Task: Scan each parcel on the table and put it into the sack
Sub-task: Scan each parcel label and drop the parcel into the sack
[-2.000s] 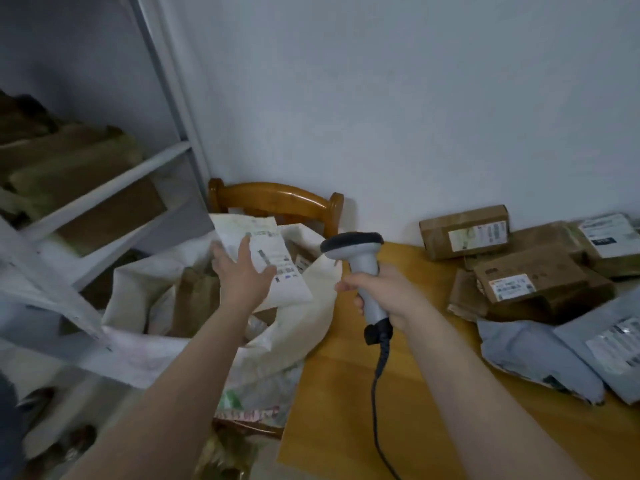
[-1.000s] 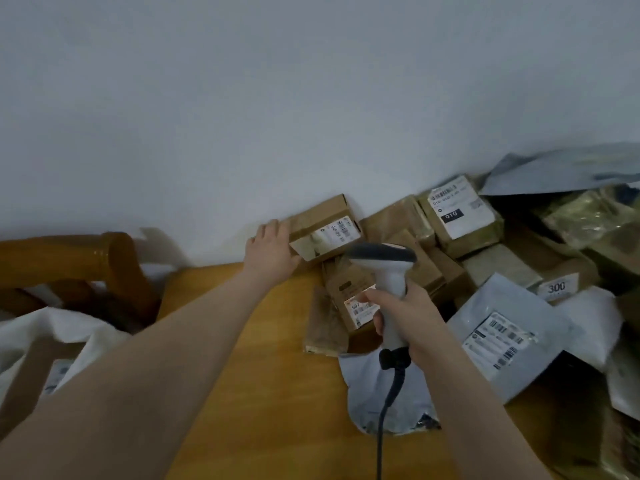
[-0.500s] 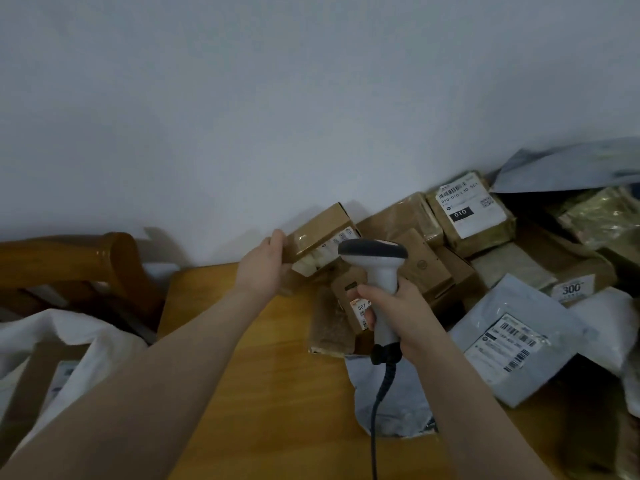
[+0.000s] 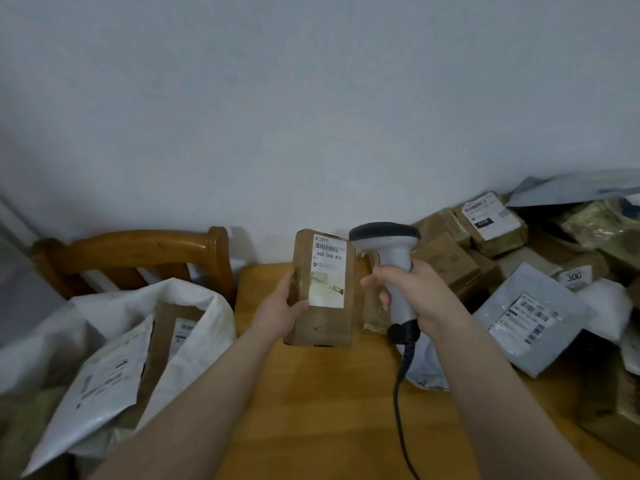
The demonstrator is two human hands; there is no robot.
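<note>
We are holding the small brown cardboard parcel (image 4: 322,320) upright above the orange wooden table (image 4: 329,410), our left hand (image 4: 280,311) gripping its left edge, while our right hand (image 4: 420,294) is wrapping round the handle of the grey corded scanner (image 4: 389,251) just beside it. We are judging the parcel light and stiff, best clasped by its long edges, clear of the white label (image 4: 328,271). The open white sack (image 4: 207,306) to the left is holding a pale plastic mailer (image 4: 100,386) and a brown carton (image 4: 162,341)
</note>
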